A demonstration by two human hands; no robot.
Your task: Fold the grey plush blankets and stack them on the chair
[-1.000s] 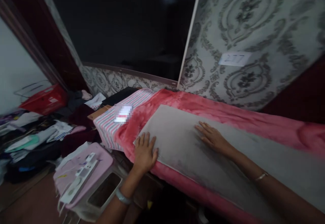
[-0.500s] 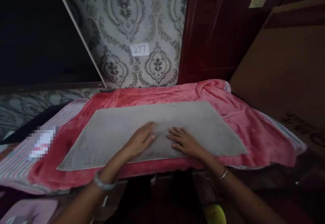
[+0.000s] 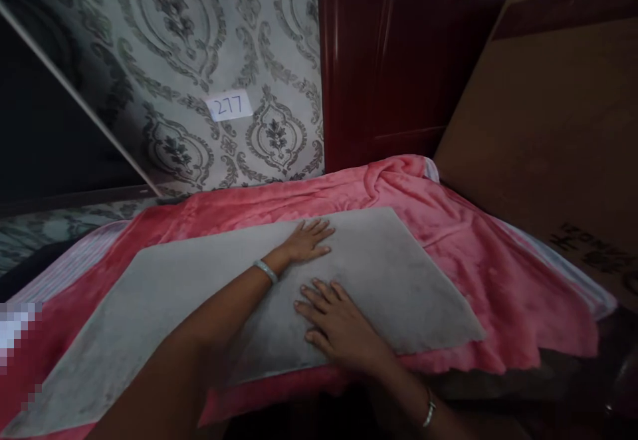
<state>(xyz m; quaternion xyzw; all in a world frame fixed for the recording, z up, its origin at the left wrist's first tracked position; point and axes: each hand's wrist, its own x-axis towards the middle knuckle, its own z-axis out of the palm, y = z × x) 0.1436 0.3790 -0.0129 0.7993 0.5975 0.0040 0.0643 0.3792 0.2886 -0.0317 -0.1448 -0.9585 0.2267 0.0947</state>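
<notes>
A grey rectangular cloth (image 3: 199, 300), smooth and soft-looking, lies flat over a pink plush blanket (image 3: 448, 227). My left hand (image 3: 306, 239) rests palm down near the cloth's far edge, its fingers spread and pointing right. Closer to me, my right hand (image 3: 339, 327) presses flat on the cloth with fingers apart, pointing away and to the left. Neither hand holds anything. A bracelet circles each wrist. Part of the cloth's near side is hidden behind my left forearm.
Behind the blanket stands a patterned wall with a paper label (image 3: 230, 105) reading 277. A dark red door panel (image 3: 383, 61) rises beside it. A large cardboard box (image 3: 548, 127) leans at the right, and a dark screen (image 3: 50, 121) stands at the left.
My left hand has slid away from me toward the cloth's far edge, its fingers now spread. My right hand stays flat, slightly left and nearer. The view has shifted right and closer.
</notes>
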